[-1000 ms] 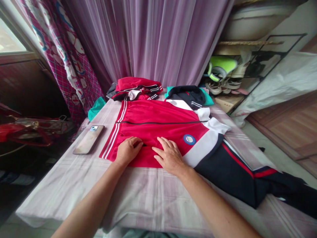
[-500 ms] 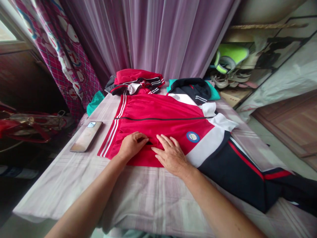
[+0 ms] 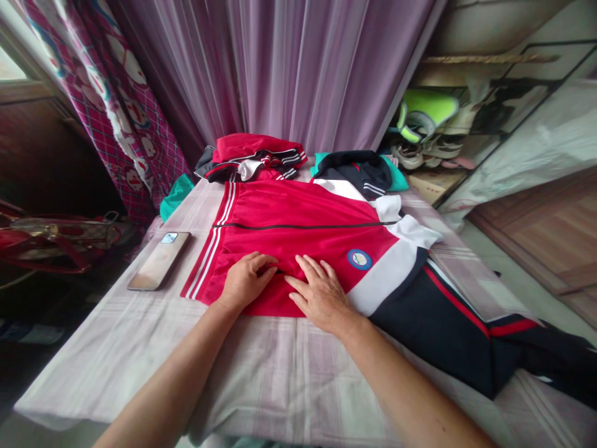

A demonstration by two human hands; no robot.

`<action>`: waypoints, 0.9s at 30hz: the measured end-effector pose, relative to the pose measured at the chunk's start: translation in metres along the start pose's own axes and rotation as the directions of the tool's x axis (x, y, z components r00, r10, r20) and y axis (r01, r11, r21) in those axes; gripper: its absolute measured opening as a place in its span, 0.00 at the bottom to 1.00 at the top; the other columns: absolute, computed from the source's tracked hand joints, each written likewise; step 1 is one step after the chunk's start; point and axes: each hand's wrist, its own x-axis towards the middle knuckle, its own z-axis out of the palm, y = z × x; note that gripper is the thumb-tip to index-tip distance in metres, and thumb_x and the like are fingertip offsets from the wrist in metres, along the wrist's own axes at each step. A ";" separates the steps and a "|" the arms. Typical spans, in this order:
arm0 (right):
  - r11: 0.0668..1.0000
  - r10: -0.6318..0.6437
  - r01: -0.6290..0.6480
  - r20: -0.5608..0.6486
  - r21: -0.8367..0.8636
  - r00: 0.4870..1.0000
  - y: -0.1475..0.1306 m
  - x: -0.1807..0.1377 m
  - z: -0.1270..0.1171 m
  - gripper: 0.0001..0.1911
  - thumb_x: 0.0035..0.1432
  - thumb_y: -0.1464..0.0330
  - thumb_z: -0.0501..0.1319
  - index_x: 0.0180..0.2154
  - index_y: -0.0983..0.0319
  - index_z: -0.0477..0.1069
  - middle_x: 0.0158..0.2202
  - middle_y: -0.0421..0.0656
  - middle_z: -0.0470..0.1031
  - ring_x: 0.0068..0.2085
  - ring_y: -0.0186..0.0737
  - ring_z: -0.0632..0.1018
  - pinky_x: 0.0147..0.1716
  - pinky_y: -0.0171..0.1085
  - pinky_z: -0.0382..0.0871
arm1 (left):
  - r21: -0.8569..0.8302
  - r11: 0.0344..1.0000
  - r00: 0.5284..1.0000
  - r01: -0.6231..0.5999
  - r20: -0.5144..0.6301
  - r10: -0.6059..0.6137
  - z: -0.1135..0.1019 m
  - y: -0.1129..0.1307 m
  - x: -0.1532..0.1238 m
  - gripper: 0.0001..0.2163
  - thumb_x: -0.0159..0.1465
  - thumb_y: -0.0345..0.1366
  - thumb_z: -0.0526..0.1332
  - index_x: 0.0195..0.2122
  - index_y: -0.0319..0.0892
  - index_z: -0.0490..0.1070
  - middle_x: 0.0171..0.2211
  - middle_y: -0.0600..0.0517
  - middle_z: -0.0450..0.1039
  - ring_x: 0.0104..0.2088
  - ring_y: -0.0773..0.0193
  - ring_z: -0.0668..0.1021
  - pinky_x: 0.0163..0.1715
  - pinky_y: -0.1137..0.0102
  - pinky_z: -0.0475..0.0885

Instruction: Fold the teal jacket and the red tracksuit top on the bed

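A red, white and navy zip-up tracksuit jacket lies front up across the table, its striped hem to the left and its white collar to the right. My left hand is closed on the near side of the red front, thumb and fingers pinched at a small dark opening that looks like a pocket. What exactly lies between the fingertips is partly hidden. Just right of that opening, my right hand rests flat on the fabric with its fingers spread. A round blue badge sits beyond it on the chest.
A phone lies left of the hem on the checked tablecloth. Behind the jacket are a heap of red clothes and a navy and teal pile. Purple curtains hang at the back; a shoe rack stands right.
The camera view has shifted slightly. Both hands keep nearly the same place on the jacket, the left pinched and the right flat.
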 end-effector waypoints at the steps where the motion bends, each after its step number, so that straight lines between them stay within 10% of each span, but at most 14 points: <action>1: 1.000 -0.002 0.002 -0.006 0.003 1.000 0.000 0.000 0.000 0.20 0.66 0.63 0.60 0.58 0.53 0.74 0.69 0.54 0.59 0.68 0.57 0.61 0.62 0.62 0.58 | 0.048 0.998 0.999 -0.048 0.009 0.048 0.000 0.002 0.000 0.10 0.66 0.38 0.60 0.44 0.46 0.80 0.37 0.50 0.78 0.38 0.61 0.78 0.40 0.69 0.72; 6: 1.000 -0.002 0.002 -0.015 -0.005 1.000 0.001 -0.002 -0.001 0.20 0.65 0.62 0.61 0.58 0.52 0.73 0.69 0.54 0.59 0.67 0.57 0.62 0.62 0.62 0.58 | 0.147 0.967 0.977 -0.206 0.092 0.194 0.001 0.010 0.004 0.12 0.69 0.37 0.57 0.45 0.49 0.80 0.39 0.48 0.78 0.38 0.62 0.77 0.43 0.66 0.72; 18: 1.000 0.002 -0.002 -0.011 -0.006 1.000 0.002 -0.002 -0.004 0.18 0.64 0.62 0.62 0.55 0.52 0.76 0.69 0.53 0.59 0.68 0.57 0.61 0.62 0.62 0.58 | -0.080 0.984 0.987 0.158 -0.018 -0.160 0.017 0.010 0.009 0.08 0.64 0.42 0.61 0.32 0.45 0.76 0.30 0.53 0.78 0.32 0.64 0.78 0.33 0.70 0.70; 27: 1.000 -0.026 0.026 -0.025 -0.005 0.999 0.004 -0.005 -0.004 0.20 0.64 0.63 0.62 0.57 0.55 0.74 0.68 0.54 0.60 0.68 0.56 0.62 0.62 0.60 0.59 | -0.106 0.980 0.986 0.168 0.012 -0.167 0.015 0.010 0.008 0.11 0.64 0.45 0.61 0.32 0.44 0.77 0.30 0.53 0.78 0.32 0.64 0.78 0.32 0.71 0.70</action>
